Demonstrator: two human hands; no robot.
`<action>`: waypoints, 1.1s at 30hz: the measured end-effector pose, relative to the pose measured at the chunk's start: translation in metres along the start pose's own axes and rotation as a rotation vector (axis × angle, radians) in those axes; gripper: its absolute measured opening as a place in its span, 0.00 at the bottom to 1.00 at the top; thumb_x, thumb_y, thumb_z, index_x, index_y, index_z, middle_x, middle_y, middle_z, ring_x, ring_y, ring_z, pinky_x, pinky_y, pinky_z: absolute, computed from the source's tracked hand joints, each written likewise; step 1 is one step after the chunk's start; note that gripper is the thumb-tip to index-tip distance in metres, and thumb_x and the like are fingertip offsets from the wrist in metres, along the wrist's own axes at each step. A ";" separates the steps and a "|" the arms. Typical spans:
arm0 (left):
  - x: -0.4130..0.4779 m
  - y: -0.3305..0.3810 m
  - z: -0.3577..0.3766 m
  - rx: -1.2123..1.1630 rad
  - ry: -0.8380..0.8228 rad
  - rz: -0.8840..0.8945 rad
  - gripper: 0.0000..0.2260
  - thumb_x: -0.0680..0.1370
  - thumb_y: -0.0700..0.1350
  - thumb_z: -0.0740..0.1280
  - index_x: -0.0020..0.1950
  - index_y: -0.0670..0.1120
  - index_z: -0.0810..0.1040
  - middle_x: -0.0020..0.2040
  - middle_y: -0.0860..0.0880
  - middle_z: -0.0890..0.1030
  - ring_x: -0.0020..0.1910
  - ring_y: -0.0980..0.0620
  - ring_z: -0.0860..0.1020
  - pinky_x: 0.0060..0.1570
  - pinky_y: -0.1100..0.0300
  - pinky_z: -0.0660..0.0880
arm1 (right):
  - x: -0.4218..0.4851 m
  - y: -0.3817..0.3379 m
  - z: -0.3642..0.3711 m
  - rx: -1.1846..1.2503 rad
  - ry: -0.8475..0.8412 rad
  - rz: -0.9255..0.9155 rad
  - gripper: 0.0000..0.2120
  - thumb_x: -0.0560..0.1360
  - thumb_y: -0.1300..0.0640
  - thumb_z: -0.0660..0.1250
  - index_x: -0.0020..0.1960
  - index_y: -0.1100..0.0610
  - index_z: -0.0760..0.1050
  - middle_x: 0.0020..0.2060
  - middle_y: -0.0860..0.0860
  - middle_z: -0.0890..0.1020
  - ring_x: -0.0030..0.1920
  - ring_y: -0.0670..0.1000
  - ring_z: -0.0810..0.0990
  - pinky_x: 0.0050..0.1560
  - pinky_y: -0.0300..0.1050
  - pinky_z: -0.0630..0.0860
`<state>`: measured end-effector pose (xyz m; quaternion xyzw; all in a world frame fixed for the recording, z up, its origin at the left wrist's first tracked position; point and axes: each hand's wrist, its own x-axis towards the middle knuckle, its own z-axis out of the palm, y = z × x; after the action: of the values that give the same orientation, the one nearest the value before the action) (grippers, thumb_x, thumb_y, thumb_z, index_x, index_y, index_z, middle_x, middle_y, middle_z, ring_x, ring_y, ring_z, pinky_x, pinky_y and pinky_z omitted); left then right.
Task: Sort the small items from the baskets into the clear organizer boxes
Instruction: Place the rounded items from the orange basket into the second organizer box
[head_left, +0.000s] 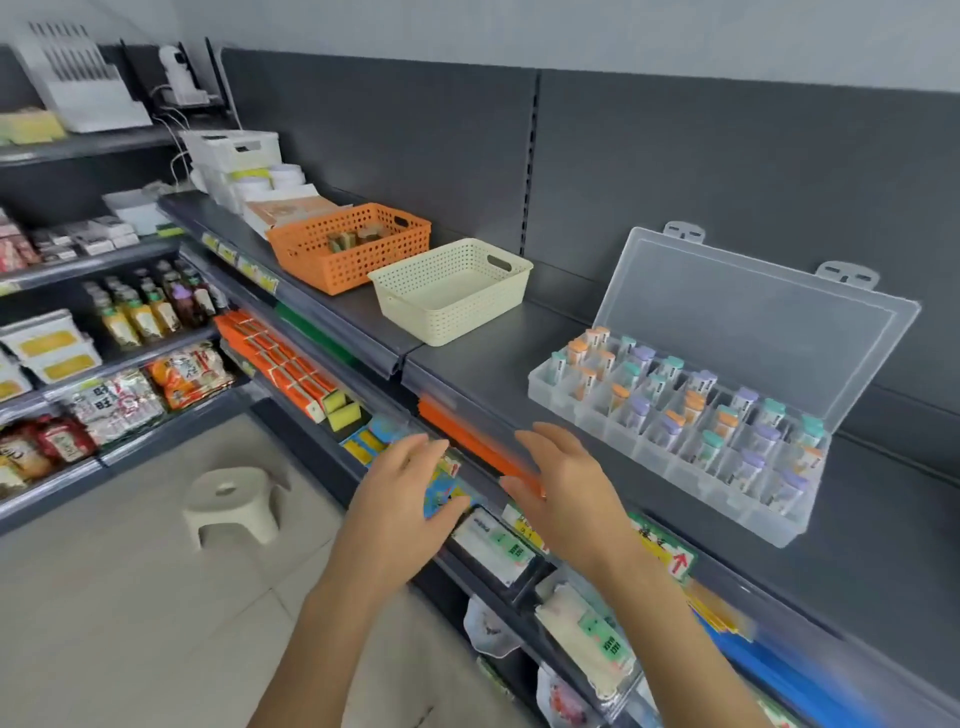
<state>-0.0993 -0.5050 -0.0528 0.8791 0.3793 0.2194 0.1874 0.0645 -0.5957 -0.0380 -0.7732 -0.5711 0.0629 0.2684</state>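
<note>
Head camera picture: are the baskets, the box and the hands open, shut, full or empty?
Clear organizer box: lid open, most compartments hold capped tubes.
Cream basket: looks empty.
Orange basket: holds a few small items.
Left hand: open, holding nothing.
Right hand: open, holding nothing.

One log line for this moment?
left hand open | right hand open | clear plastic organizer box lid up | cream plastic basket looks empty

open organizer box (675, 415), cream basket (451, 291), orange basket (349, 244)
</note>
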 end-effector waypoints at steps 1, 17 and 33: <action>-0.001 -0.014 -0.007 -0.008 0.004 -0.022 0.26 0.77 0.54 0.65 0.73 0.51 0.64 0.72 0.54 0.63 0.71 0.57 0.60 0.68 0.61 0.60 | 0.007 -0.012 0.010 0.013 -0.020 -0.013 0.25 0.77 0.51 0.65 0.72 0.57 0.66 0.71 0.54 0.66 0.71 0.52 0.65 0.66 0.42 0.65; 0.101 -0.185 -0.089 0.061 0.133 -0.206 0.25 0.77 0.55 0.65 0.73 0.54 0.63 0.70 0.59 0.63 0.68 0.61 0.61 0.59 0.74 0.54 | 0.209 -0.120 0.127 0.134 -0.141 -0.238 0.20 0.77 0.53 0.66 0.67 0.59 0.70 0.65 0.52 0.71 0.66 0.50 0.70 0.59 0.36 0.66; 0.284 -0.315 -0.126 0.070 0.100 -0.150 0.28 0.77 0.56 0.64 0.74 0.52 0.62 0.73 0.56 0.62 0.71 0.59 0.59 0.66 0.66 0.56 | 0.423 -0.156 0.176 0.111 -0.070 -0.257 0.24 0.77 0.50 0.65 0.70 0.56 0.68 0.70 0.52 0.68 0.71 0.49 0.65 0.67 0.44 0.67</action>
<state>-0.1751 -0.0692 -0.0351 0.8422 0.4605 0.2350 0.1531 0.0046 -0.1160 -0.0228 -0.6750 -0.6701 0.0866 0.2965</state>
